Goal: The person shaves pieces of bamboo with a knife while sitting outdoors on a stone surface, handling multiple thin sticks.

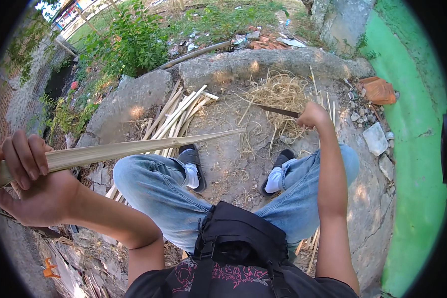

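Observation:
At the far left my left hand [39, 186] is closed around the thick end of a long pale strip of split bamboo [119, 150]. The strip reaches across to the middle of the view and narrows to a thin tip. Out ahead on the right, my right hand [314, 117] grips a knife; its handle is hidden in my fist. The dark blade [278, 111] points left, apart from the strip. Beneath the blade lies a heap of curly bamboo shavings [283, 94].
Several split bamboo strips [176, 116] lie beyond my left foot. A low concrete edge [223, 67] crosses ahead, with plants [134, 44] and litter behind. A green wall [412, 164] stands at right, near rubble and a white block [375, 138]. A black bag [243, 231] rests in my lap.

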A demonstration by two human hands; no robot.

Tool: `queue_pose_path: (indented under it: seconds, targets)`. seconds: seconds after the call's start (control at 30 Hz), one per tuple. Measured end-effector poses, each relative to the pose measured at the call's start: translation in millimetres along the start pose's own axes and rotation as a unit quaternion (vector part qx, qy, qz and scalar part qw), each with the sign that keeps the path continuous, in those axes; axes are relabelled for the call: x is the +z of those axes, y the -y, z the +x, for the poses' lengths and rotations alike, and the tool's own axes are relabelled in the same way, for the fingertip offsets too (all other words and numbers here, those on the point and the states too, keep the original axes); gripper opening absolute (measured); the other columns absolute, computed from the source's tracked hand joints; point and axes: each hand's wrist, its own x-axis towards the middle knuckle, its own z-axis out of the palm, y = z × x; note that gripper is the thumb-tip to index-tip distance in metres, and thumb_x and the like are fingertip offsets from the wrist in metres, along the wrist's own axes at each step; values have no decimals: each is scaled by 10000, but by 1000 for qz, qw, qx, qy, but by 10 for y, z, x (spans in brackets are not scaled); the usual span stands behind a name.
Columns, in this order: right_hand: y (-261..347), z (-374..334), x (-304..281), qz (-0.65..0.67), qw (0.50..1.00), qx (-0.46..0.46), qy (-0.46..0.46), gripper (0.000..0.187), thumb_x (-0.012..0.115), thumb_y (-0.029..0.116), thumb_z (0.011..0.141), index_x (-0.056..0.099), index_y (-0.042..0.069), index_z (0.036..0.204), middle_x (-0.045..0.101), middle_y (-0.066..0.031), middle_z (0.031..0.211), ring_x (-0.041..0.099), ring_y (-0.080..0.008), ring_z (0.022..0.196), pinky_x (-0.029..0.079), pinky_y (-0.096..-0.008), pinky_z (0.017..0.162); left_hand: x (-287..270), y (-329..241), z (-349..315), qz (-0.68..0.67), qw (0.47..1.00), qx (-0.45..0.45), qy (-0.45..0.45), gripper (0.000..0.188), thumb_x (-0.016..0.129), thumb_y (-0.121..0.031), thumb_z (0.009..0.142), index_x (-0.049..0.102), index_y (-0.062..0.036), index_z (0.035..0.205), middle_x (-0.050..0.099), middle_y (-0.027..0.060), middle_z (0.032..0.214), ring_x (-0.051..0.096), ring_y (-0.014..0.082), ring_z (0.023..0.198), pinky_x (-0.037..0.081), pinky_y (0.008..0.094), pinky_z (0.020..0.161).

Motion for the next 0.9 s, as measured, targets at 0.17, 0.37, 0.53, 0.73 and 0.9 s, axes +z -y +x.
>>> queue_pose_path:
  seconds: [0.17,0.37,0.53,0.73,0.9]
  targets:
    - [131,-63,57,50,997,5,61,209,712,124,606,643,-65,661,641,-135,602,632,-200,492,501,-307,482,-22,-12,39,74,997,-1,7,200,440,-204,806,421,-6,821,309,24,621,292,117,523,262,234,430]
    - [211,-177,144,20,990,-54,125,259,714,210,692,645,-39,673,649,-142,617,657,-194,543,540,-310,585,-150,26,-56,-4,1000,-6,-12,253,492,-274,870,427,-30,868,313,14,625,289,96,494,249,231,407]
    - [563,-352,222,73,994,-21,75,442,720,392,696,636,-38,637,626,-144,578,649,-239,546,526,-352,631,-209,-157,-174,0,998,-23,56,273,502,-317,898,419,-72,811,315,15,643,298,102,540,280,244,443]
    - [636,-583,692,44,998,-25,37,521,692,450,746,614,-52,630,600,-144,550,603,-237,478,498,-367,566,-231,-262,-281,1,998,-53,45,334,500,-302,885,321,-93,696,288,18,652,290,115,567,252,250,450]
    - [926,-978,1116,425,887,-30,180,497,688,432,776,515,35,533,511,-55,483,533,-126,458,426,-303,456,-197,-252,-291,39,998,-50,-23,323,501,-273,840,299,-114,645,268,12,633,278,108,555,221,243,443]
